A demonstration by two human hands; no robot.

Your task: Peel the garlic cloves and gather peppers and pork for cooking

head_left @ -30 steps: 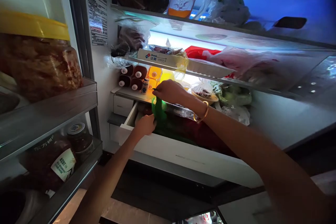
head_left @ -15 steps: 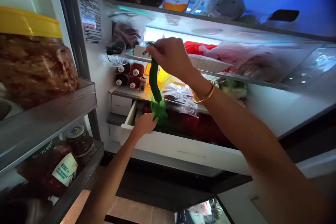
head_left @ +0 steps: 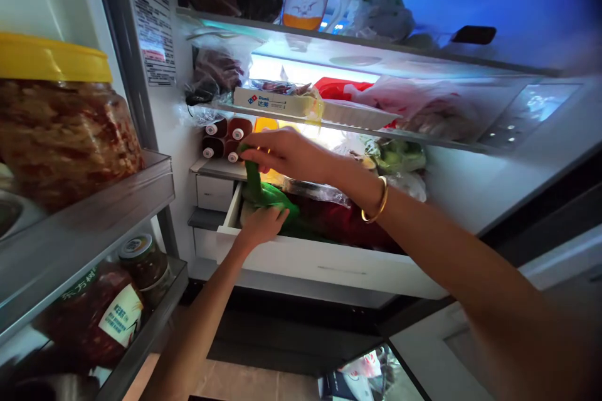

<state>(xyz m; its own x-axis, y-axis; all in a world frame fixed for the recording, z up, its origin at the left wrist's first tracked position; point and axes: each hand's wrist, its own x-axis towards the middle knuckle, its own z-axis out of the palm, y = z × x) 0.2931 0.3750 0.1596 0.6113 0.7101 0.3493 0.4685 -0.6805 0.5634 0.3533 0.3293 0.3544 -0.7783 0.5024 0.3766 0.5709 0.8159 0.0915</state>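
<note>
Under the right hand (head_left: 292, 153), a green vegetable (head_left: 253, 179) points lengthwise steeply downward.

Two hands (head_left: 292, 155), one long green vegetable (head_left: 253, 178), one pulled-out drawer (head_left: 324, 268), four brown bottles (head_left: 241, 124), one yellow-lidded jar (head_left: 66, 131)

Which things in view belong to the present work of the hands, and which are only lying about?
In the work:
long green vegetable, held by the right hand;
thin green bag, touched by the left hand;
open white drawer below them.

Lying about:
clear jar with yellow lid;
brown bottles with white caps;
white printed cardboard box;
clear container with orange contents.
</note>
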